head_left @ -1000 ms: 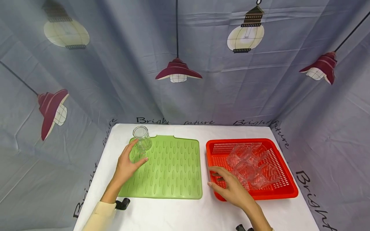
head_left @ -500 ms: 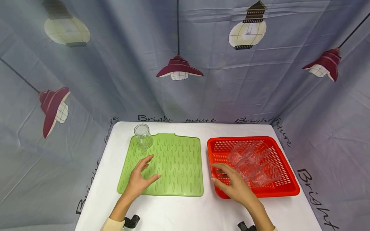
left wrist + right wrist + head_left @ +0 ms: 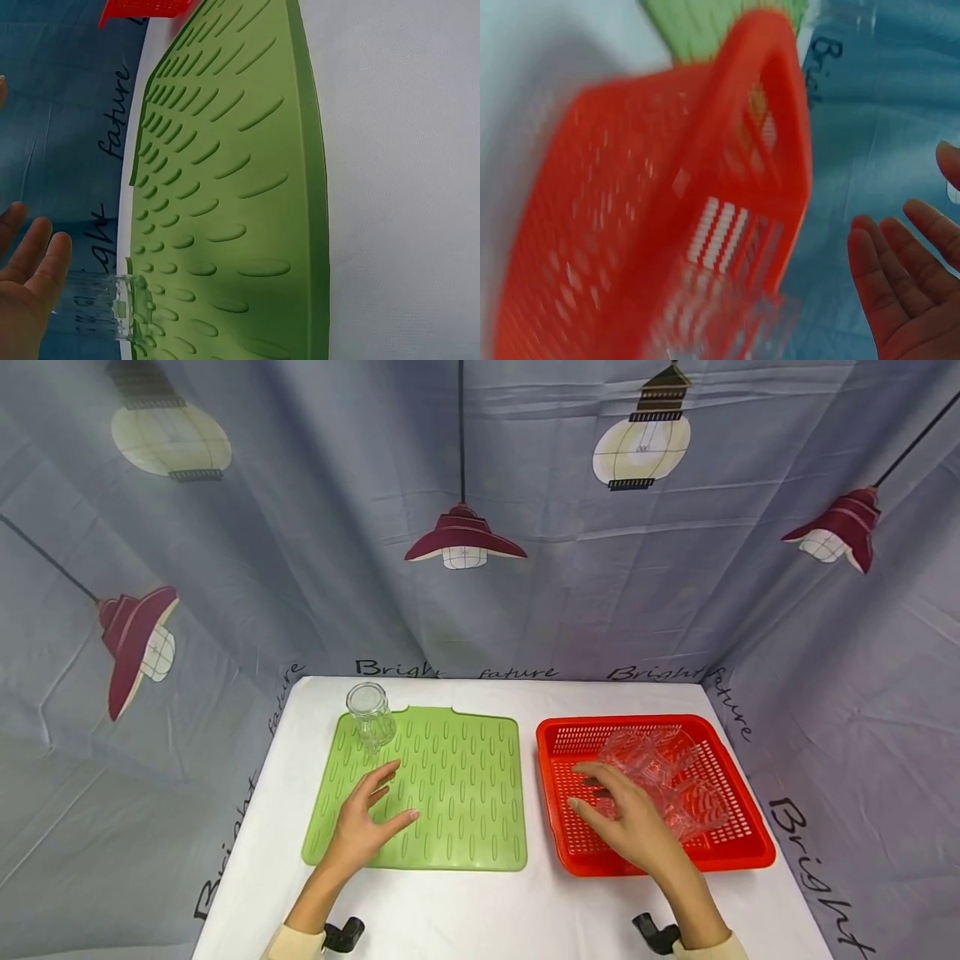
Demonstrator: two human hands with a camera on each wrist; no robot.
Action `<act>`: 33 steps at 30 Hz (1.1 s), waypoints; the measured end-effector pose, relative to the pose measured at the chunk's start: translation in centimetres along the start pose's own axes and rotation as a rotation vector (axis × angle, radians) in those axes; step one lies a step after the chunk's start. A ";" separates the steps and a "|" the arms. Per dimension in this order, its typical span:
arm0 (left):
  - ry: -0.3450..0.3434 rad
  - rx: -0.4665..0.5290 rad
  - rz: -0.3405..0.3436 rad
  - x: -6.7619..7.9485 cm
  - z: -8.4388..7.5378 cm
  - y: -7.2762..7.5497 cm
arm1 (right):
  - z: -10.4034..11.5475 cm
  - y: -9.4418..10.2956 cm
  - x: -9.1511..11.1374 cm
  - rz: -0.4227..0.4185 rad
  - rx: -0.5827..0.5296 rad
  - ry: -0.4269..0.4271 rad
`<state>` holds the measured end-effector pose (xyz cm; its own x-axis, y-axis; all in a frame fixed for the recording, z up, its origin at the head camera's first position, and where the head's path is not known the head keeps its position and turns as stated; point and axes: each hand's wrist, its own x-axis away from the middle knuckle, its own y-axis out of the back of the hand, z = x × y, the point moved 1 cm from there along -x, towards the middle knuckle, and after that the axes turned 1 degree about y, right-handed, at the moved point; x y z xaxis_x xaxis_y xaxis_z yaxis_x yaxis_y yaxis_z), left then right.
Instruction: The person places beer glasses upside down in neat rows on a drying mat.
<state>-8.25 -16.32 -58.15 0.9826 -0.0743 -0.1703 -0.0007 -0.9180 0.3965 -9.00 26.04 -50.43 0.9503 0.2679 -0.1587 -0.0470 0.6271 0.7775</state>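
Note:
A clear glass mug stands at the back left corner of the green ribbed mat. Over the mat's front left, in front of the mug, my left hand hovers with thumb and fingers spread and nothing between them. Several clear glass mugs lie together in the red plastic basket. Above the basket's left half is my right hand, fingers loosely bent, thumb apart, holding nothing. It partly hides the glasses from the head view. In the right wrist view the glasses are blurred.
White cloth covers the table. Grey-blue curtains printed with lamps hang close along the back and both sides. A strip of white table separates the mat from the basket. Black camera mounts sit at both wrists.
My left hand has drawn back from the mug toward the front of the mat, then stayed. My right hand has moved right, further over the basket. The mugs have not moved.

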 end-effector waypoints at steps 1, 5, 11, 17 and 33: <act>0.005 0.005 0.001 0.1 0.0 0.0 | -0.3 0.4 -0.3 -0.001 0.021 -0.004; 0.010 0.022 0.002 0.3 0.0 0.1 | -1.8 1.6 -1.7 -0.008 0.173 -0.019; 0.043 0.023 0.002 0.7 0.1 0.2 | -4.4 2.6 -3.8 -0.038 0.310 -0.016; 0.064 0.037 0.026 1.0 -0.1 -0.1 | -6.4 3.3 -4.9 0.014 0.382 -0.099; 0.082 0.077 0.030 1.3 -0.1 -0.2 | -8.1 3.3 -6.0 0.083 0.451 -0.167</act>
<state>-6.97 -16.17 -58.41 0.9938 -0.0727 -0.0837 -0.0412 -0.9433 0.3293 -17.33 32.44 -51.84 0.9871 0.1592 -0.0142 -0.0214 0.2194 0.9754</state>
